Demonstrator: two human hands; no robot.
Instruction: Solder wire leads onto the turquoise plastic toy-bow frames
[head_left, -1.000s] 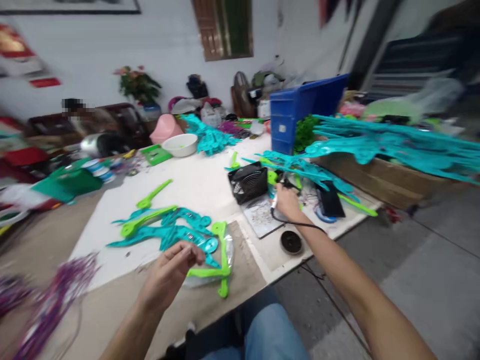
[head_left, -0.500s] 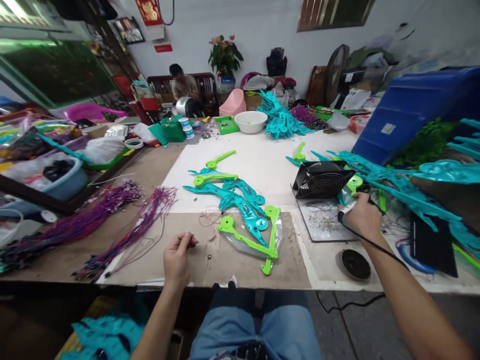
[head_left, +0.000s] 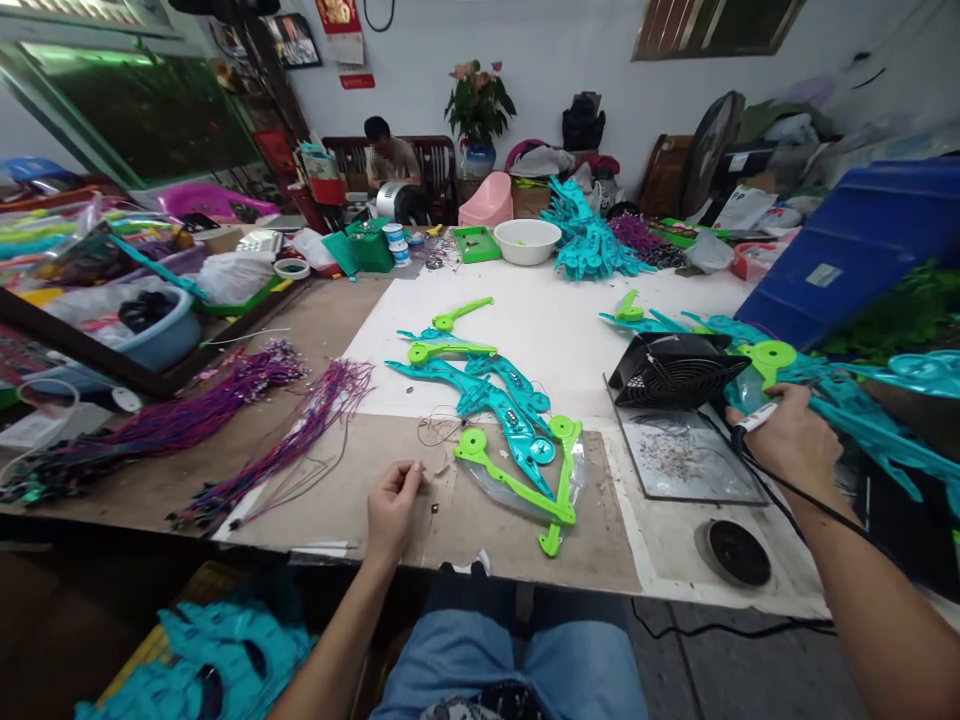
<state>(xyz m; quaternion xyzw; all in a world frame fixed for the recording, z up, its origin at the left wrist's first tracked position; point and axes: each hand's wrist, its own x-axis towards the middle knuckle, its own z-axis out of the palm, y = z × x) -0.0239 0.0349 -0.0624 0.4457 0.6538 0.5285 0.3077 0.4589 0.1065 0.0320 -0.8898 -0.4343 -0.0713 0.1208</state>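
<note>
One white-handled corded tool (head_left: 757, 418) is grasped within the right hand (head_left: 804, 440), its long axis slanted, cord end pointed left and nearer, with one black fan (head_left: 671, 372) left of that grip, while the left hand (head_left: 394, 505) is pinched, whether around anything cannot be told.

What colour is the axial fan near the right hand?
The axial fan is black, seen in the head view.

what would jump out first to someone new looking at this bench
Probably the turquoise plastic pieces and lime-green bars on the middle of the table. Next, the heap of turquoise parts behind, right of the white bowl. Over right, the right hand grips a corded tool beside a black cooling fan.
</note>
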